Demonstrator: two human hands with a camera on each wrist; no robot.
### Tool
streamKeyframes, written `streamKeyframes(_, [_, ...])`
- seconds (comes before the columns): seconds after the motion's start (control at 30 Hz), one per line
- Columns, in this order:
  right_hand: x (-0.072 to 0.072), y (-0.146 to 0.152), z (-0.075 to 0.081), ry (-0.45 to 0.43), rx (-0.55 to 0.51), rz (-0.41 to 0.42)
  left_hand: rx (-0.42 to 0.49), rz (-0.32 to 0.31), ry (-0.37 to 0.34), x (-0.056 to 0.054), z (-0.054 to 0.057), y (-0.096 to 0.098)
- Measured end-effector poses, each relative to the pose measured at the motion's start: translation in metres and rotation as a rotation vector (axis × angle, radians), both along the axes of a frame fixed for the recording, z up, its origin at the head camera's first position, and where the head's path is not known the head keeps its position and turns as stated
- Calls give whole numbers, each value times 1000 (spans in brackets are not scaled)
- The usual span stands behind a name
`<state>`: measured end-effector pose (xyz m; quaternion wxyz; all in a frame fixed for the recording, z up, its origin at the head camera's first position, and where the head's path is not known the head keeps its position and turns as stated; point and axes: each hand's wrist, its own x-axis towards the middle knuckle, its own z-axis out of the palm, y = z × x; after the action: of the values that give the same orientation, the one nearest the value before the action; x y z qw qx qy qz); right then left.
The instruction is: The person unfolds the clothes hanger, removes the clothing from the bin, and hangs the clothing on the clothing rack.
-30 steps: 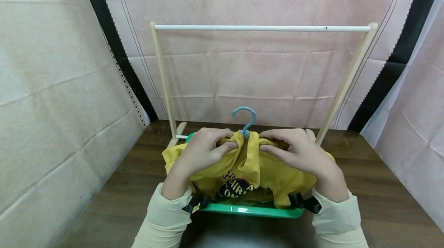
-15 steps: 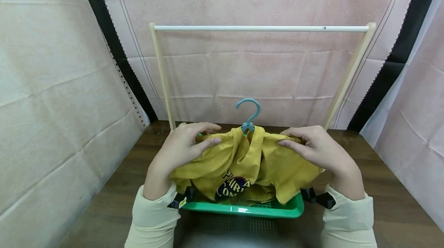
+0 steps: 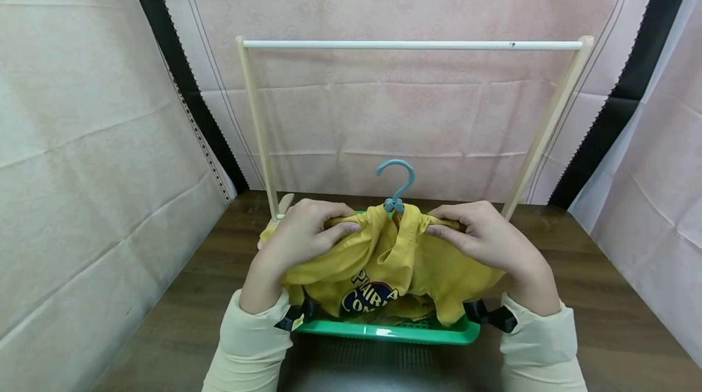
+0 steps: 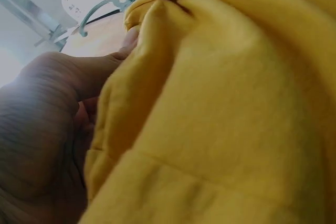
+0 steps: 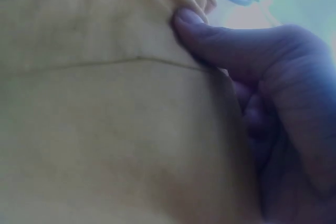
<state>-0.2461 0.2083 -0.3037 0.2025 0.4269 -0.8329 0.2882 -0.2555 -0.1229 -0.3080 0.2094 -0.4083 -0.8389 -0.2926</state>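
A yellow shirt with a dark printed logo hangs on a blue clothes hanger, whose hook rises from the collar. My left hand pinches the left shoulder between thumb and fingers; in the left wrist view its thumb lies along the cloth edge near the collar. At the opposite shoulder, my right hand pinches the fabric, and the right wrist view has its thumb pressed on the shirt. The hanger's arms are hidden inside the shirt.
Below the shirt sits a green plastic basket on the dark wooden table. Behind it stands a rack with a white crossbar and cream side posts. Pale cloth walls enclose the table.
Both hands slid outward along the shoulders from beside the collar, then came partway back inward. The hanger hook rose, shifted slightly right, then dipped a little.
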Motion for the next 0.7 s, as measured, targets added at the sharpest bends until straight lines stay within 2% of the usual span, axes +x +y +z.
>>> streamKeyframes(0.2, [2,-3,1,-6,15,-16,20,-28,3,-3,-2,-1])
streamKeyframes(0.43, [8,25,5,-166,43,-167,27,9,38,-7,-2,-6])
streamKeyframes(0.7, [4,30,3,-183,7,-96,33,17,20,-6,-2,-4])
